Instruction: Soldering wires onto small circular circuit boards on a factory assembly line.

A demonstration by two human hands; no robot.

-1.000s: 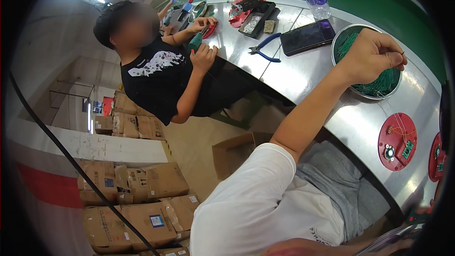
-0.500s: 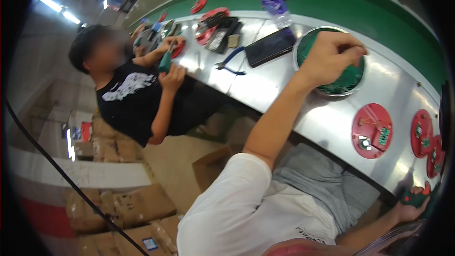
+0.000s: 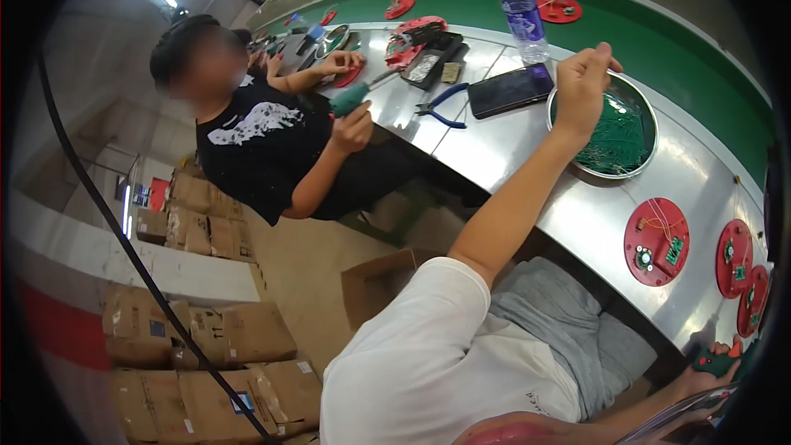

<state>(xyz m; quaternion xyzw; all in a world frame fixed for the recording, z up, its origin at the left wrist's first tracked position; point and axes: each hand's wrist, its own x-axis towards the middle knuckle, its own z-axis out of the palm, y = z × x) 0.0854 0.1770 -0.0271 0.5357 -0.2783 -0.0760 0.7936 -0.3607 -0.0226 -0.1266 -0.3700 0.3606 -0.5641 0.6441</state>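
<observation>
My left hand [image 3: 583, 86] is raised at the left rim of a round metal bowl [image 3: 655, 133]. Its thumb and fingers are pinched together; anything between them is too small to make out. Many thin green wires [image 3: 614, 140] lie heaped inside the bowl. At the lower right, my right hand [image 3: 715, 369] is wrapped around a green and red electric screwdriver [image 3: 718, 360], partly cut off by the dark rim of the picture. Nearer me than the bowl lies a red round plate [image 3: 657, 241] with a small green circuit board and thin wires on it.
Two more red plates [image 3: 732, 259] lie at the right. Beside the bowl are a black phone [image 3: 509, 92], a water bottle [image 3: 521, 16] and blue-handled pliers [image 3: 445, 105]. A co-worker [image 3: 255, 128] on the left holds a green screwdriver [image 3: 350, 99]. Cardboard boxes [image 3: 222, 395] stand behind.
The view has shifted, so the bench appears further right. My left hand has moved from over the bowl's middle to its left rim, uncovering the green wires. The co-worker's screwdriver has swung away from the plate.
</observation>
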